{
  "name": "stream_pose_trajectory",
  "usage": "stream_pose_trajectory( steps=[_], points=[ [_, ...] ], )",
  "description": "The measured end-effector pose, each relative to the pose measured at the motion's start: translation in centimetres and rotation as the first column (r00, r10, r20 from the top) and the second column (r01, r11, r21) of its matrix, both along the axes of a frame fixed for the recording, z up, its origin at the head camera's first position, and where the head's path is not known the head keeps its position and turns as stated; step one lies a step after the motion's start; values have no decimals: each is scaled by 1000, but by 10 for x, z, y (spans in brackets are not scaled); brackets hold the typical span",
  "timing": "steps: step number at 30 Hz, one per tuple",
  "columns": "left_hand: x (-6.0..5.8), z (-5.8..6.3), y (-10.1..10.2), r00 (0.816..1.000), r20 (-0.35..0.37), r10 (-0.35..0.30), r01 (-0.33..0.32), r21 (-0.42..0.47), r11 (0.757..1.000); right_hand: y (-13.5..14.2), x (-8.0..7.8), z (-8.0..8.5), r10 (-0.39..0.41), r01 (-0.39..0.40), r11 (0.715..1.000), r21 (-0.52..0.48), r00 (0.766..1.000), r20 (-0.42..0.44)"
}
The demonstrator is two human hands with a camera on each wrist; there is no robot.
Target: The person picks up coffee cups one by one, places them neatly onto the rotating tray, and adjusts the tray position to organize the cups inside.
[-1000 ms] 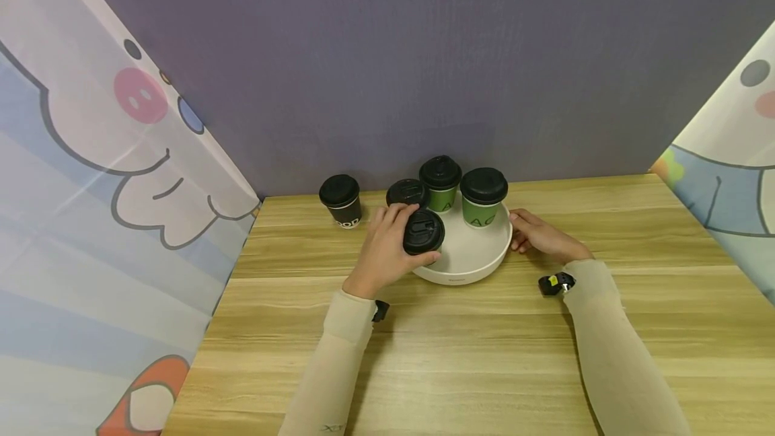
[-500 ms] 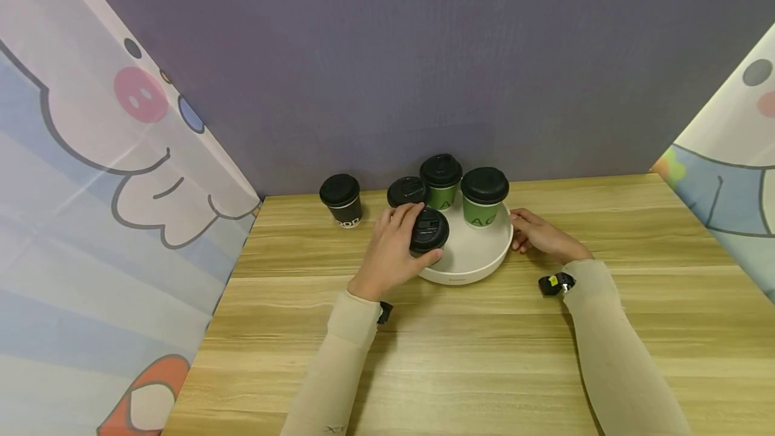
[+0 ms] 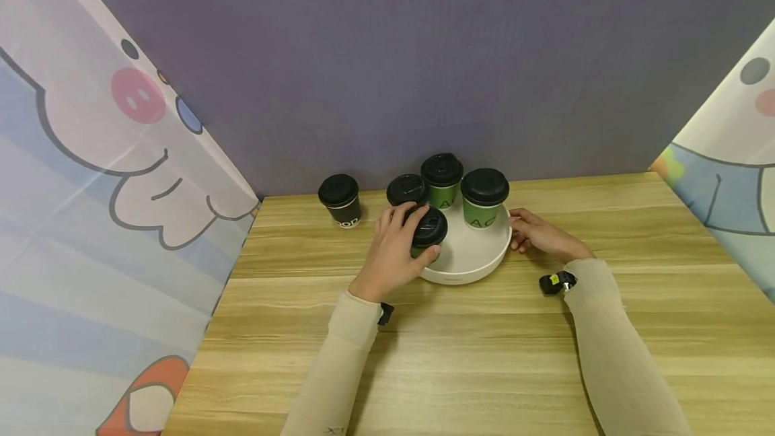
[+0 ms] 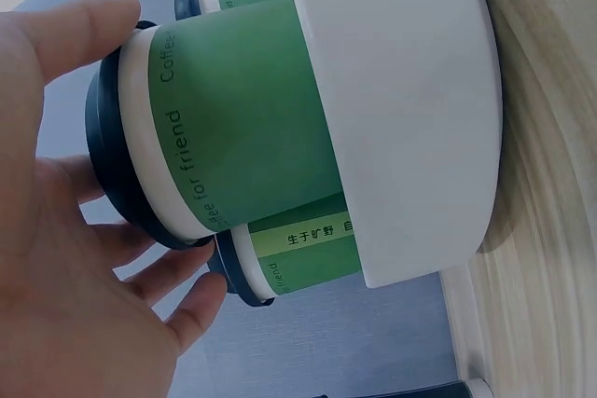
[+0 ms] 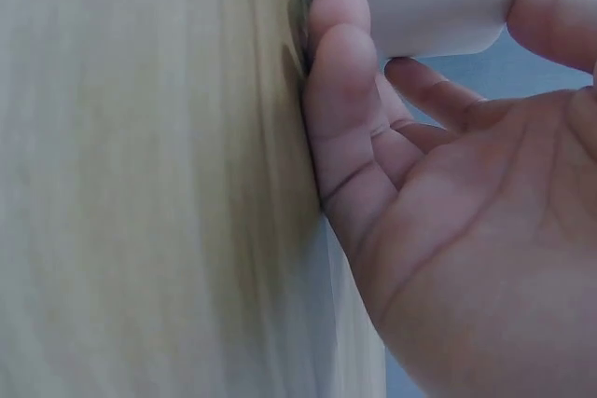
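My left hand [image 3: 392, 254] holds a green paper coffee cup [image 4: 247, 118] with a black lid, thumb on one side of the lid and fingers round the other. The cup stands in a round white tray [image 3: 466, 268], at its front left. Also in the tray are a green coffee cup [image 3: 482, 212] at the right, another [image 3: 444, 195] at the back, and a black-lidded cup [image 3: 407, 188] at the back left, mostly hidden. My right hand [image 3: 541, 234] grips the tray's right wall, thumb near the rim and fingers curled low against its side.
A black coffee cup [image 3: 340, 202] with white lettering stands on the wooden table [image 3: 460, 362], left of the tray. A grey-purple wall panel [image 3: 387, 73] rises behind the table. Cartoon-printed curtains [image 3: 79, 234] hang at both sides.
My left hand and the cup have shifted slightly right, further over the tray. The right hand stays at the tray's side; the other cups stand as before.
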State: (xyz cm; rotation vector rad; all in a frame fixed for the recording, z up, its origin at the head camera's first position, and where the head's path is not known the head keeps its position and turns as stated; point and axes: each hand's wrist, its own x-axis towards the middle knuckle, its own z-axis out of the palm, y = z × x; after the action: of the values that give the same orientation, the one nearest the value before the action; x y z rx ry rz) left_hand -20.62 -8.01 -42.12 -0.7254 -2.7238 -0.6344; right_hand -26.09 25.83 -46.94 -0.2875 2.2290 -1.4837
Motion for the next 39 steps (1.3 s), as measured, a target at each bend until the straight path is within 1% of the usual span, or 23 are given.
stream_pose_trajectory(
  steps=[9, 18, 27, 35, 39],
  points=[
    [-1, 0, -3, 1000, 13, 2, -2, 12, 1000, 5, -2, -2, 47, -47, 999, 5, 999, -6],
    [-3, 0, -7, 1000, 26, -4, 3, 44, 999, 10, -1, -4, 94, -95, 995, -30, 995, -9],
    [-5, 0, -11, 999, 53, -12, 8, 70, 997, 11, -1, -5, 93, -93, 996, -13, 996, -4],
    [-5, 1, -12, 998, 57, -7, 4, 62, 998, 13, -1, -5, 94, -94, 996, 6, 996, -4],
    [-5, 1, -12, 998, 57, -6, 2, 75, 997, 13, -1, -5, 95, -95, 995, 7, 995, -5]
  ],
)
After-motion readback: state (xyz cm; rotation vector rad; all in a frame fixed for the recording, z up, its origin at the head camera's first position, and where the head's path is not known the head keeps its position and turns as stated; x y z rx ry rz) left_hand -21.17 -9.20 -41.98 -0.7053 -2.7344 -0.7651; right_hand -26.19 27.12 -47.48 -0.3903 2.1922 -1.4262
